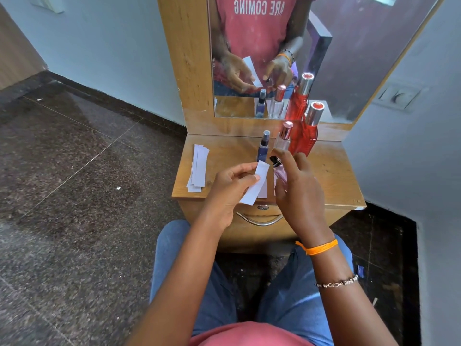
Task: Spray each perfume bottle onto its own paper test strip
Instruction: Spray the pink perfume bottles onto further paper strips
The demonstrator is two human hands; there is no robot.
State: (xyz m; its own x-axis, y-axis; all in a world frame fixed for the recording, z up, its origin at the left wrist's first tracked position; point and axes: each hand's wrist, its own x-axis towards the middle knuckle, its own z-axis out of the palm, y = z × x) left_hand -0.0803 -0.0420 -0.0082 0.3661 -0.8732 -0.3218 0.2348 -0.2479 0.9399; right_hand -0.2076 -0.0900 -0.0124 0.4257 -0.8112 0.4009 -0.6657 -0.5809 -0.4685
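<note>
Over the wooden tabletop [334, 176], the right hand [296, 193] wraps its grip around a pink glass perfume bottle [279, 174], forefinger on the black nozzle; the left hand [229, 191] pinches a white paper strip [257, 182] just beside it.

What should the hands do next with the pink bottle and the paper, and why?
Probably press the sprayer down. The right hand holds the pink bottle with a finger on its black nozzle, and the left hand holds a paper strip right beside it, so everything looks lined up for a spritz.
</note>
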